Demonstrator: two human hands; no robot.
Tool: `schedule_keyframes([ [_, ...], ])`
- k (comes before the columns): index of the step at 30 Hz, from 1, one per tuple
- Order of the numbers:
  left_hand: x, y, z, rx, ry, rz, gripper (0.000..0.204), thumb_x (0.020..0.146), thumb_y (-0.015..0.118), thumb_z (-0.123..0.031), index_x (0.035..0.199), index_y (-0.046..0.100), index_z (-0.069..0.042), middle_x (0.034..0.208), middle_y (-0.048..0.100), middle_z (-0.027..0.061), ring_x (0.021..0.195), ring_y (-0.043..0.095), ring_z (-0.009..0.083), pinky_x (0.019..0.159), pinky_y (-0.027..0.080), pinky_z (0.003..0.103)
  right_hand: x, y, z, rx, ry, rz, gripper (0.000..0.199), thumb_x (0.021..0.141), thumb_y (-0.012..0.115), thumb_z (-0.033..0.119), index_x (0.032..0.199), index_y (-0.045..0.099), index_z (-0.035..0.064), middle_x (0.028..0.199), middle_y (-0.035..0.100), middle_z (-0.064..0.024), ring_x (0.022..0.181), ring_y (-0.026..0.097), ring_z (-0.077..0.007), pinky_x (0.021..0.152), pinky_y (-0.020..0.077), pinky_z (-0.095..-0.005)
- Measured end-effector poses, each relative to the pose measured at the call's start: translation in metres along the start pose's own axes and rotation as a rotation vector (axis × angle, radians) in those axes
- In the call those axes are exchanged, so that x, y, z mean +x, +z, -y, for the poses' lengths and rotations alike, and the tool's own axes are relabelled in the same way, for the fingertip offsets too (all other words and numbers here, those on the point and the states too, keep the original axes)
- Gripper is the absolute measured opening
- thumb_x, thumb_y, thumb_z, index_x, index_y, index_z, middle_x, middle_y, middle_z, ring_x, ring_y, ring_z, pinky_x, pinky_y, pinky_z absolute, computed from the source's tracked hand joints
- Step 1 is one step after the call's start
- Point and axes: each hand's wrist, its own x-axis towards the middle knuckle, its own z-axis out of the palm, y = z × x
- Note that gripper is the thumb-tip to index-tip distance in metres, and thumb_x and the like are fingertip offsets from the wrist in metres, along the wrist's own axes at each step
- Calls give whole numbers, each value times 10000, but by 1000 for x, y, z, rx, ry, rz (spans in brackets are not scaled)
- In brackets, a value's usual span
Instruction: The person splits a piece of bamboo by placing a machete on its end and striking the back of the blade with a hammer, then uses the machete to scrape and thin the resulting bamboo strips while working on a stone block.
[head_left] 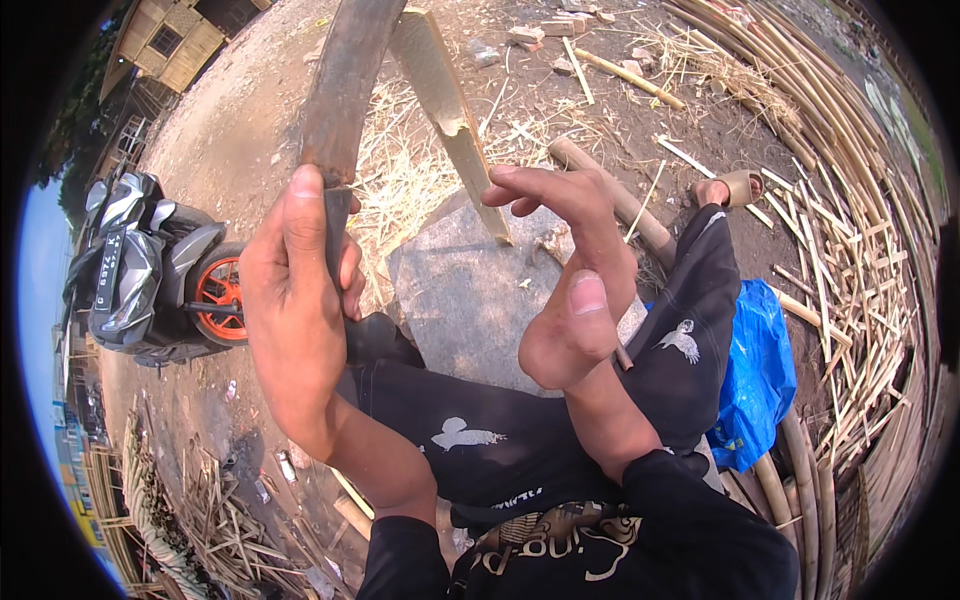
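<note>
My left hand [300,290] is wrapped round the handle of a machete [345,95], thumb along the handle. Its broad, dark, worn blade points up and away from me. A split piece of bamboo [445,105] stands tilted beside the blade, its lower end on a grey stone slab [440,290]. Whether the blade touches the bamboo's upper end, I cannot tell. My right hand [580,270] is raised over the slab with fingers stretched toward the bamboo and thumb apart. The fingertips are at the bamboo's edge; contact is unclear.
A motorbike [150,270] with an orange wheel is parked at the left. Bamboo shavings [390,140] litter the ground beyond the slab. A bamboo pole [620,200] lies behind my right hand. At the right are a blue plastic bag [755,375] and long bamboo strips [810,100].
</note>
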Motion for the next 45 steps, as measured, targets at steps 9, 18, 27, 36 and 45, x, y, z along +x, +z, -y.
schedule_keyframes([
  [9,-1,3,-2,7,1,-4,441,1053,471,-429,944,609,-24,587,421,-43,483,379,39,442,291,211,1,-4,0,-39,-12,55,546,854,361,333,1132,646,-40,906,671,-151,806,573,-246,776,403,-372],
  [18,1,-13,-9,96,-40,-27,438,1046,505,-404,899,619,-8,589,437,-33,520,362,48,482,304,234,4,-24,21,-243,269,323,466,877,540,334,1163,618,-26,915,670,-124,801,610,-263,783,406,-390],
  [27,19,-40,-14,540,3,-111,609,890,682,-506,825,634,98,609,527,177,570,467,278,603,422,400,-163,-181,-98,-1273,994,1183,780,764,785,455,1215,500,-114,1034,665,-294,981,669,-413,913,513,-463],
  [36,19,-30,-18,671,-96,-101,566,924,634,-478,826,648,79,759,629,293,807,625,485,715,481,510,-193,-181,-114,-710,1383,639,365,856,639,270,956,585,-77,748,663,-201,578,666,-290,543,530,-431],
  [45,9,-16,-20,843,60,-162,441,967,590,-409,890,646,21,770,679,231,830,690,421,741,535,507,-44,-134,-34,-869,671,356,387,973,638,322,815,653,-30,585,548,-34,562,552,-100,526,434,-295],
])
